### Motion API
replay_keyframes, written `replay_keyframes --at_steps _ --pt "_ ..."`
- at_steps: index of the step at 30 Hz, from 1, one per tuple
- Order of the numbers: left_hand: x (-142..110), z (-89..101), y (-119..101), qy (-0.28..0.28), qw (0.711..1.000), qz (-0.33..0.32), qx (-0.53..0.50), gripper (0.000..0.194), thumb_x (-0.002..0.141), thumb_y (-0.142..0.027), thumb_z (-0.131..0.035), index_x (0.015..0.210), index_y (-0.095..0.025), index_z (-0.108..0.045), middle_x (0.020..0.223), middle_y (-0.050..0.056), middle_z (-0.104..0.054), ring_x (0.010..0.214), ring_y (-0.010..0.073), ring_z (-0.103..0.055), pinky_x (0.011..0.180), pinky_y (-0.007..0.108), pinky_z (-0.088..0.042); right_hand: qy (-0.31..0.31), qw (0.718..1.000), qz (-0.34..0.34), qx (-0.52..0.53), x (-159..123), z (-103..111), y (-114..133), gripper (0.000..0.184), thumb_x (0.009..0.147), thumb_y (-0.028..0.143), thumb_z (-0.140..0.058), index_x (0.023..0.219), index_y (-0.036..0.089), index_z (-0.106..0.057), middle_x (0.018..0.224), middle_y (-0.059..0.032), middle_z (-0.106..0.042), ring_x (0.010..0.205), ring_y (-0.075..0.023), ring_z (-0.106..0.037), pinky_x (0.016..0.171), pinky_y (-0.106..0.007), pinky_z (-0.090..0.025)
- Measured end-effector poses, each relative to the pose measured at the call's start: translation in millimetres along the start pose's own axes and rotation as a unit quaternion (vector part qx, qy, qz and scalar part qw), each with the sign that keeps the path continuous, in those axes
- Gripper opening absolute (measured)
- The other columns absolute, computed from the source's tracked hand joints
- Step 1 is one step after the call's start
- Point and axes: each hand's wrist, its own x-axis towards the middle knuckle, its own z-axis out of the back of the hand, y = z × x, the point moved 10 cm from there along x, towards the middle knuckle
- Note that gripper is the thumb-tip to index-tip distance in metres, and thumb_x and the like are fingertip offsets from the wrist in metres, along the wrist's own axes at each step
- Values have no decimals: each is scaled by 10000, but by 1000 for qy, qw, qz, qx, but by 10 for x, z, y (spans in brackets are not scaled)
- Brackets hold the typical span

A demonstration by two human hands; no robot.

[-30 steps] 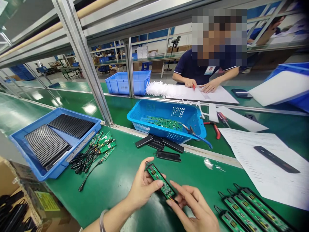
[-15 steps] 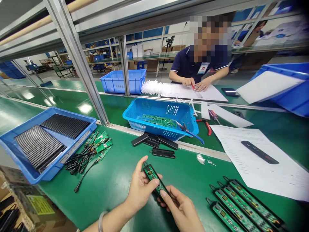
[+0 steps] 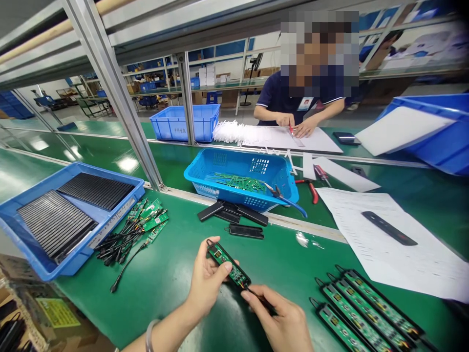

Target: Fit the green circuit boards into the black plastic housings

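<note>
My left hand (image 3: pixel 205 279) is closed around a narrow black housing with a green circuit board (image 3: pixel 227 264) set in it, the thumb pressing on the board. The housing is tilted, its loop end and small display pointing up and left. At its lower end, where coloured wires show, my right hand (image 3: pixel 280 315) pinches the black cable (image 3: pixel 270 306) between thumb and fingers. Beyond the hands lies a black housing half (image 3: pixel 246 231), with several more housing pieces (image 3: pixel 230 212) stacked behind it. Several housings with boards in them (image 3: pixel 361 310) lie side by side at the right.
At left, a blue tray (image 3: pixel 137 191) holds rows of black housings beside a pile of boards with cables (image 3: pixel 146 222). A blue basket (image 3: pixel 242 194) with green strips and pliers stands ahead. Printed sheets (image 3: pixel 351 220) lie right. Across the bench, a person (image 3: pixel 271 100) cuts white sheet.
My right hand has slid off the board's face down to the cable at the lower end. My left hand and the housing have shifted slightly left, and more of the board shows.
</note>
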Motion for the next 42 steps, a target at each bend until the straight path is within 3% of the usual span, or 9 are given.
replay_keyframes --at_steps 8,13,18,22,25,27,30,34,42 --pt "-5 24 1 -6 1000 -2 -16 637 771 -335 -740 1246 -210 -335 844 56 -718 715 155 -678 664 260 -523 31 996 -58 66 2 -94 -96 395 857 549 -558 674 210 -644 572 9 -591 528 -151 -529 511 -223 -406" --pt "-24 13 -42 -2 1000 -13 -12 590 776 -316 -739 1210 -216 -353 800 24 -697 730 154 -683 661 243 -514 125 972 -101 169 2 -280 -143 434 898 545 -494 1069 167 -618 636 -7 -644 579 -174 -579 564 -256 -446" --pt "-50 -2 -25 3 999 -30 -12 556 774 -312 -743 1186 -232 -377 831 11 -664 809 177 -696 690 249 -518 130 977 -88 142 -14 -301 -151 394 936 545 -428 751 207 -510 542 47 -506 524 -132 -469 543 -244 -356" --pt "-58 -39 -83 15 998 -59 -2 531 771 -299 -743 1183 -235 -413 902 19 -637 911 203 -692 792 288 -511 123 977 -99 140 -37 -329 -197 400 943 557 -398 744 217 -468 506 80 -428 490 -119 -408 523 -238 -322" --pt "-26 -47 -108 21 999 -32 25 614 785 -294 -706 1293 -216 -370 900 40 -659 905 197 -674 770 281 -493 171 975 -85 115 -42 -376 -144 349 937 522 -436 794 214 -518 559 50 -533 532 -138 -500 543 -237 -377" --pt "5 -48 -80 30 998 4 54 677 768 -242 -684 1351 -179 -345 867 44 -678 825 163 -652 707 246 -463 169 984 -38 48 4 -301 -49 260 919 465 -515 878 214 -572 676 20 -610 603 -153 -568 579 -243 -423" --pt "30 -86 51 71 992 59 90 724 686 -121 -644 1361 -132 -383 792 12 -665 705 117 -592 645 215 -411 75 988 108 -80 117 -46 254 162 958 335 -499 1010 219 -600 845 -23 -628 718 -167 -608 649 -261 -457" --pt "30 -145 246 124 980 79 131 728 607 -56 -584 1322 -142 -481 813 -10 -618 662 88 -519 588 199 -356 33 930 298 -215 138 -38 661 232 991 189 -403 1080 176 -616 871 -70 -590 739 -190 -574 632 -295 -445" --pt "-6 -171 284 140 978 96 120 762 576 -89 -611 1327 -96 -481 697 -55 -496 586 63 -386 542 200 -278 55 870 421 -251 51 -142 875 241 983 138 -408 1007 94 -644 792 -78 -618 683 -190 -489 578 -314 -371"
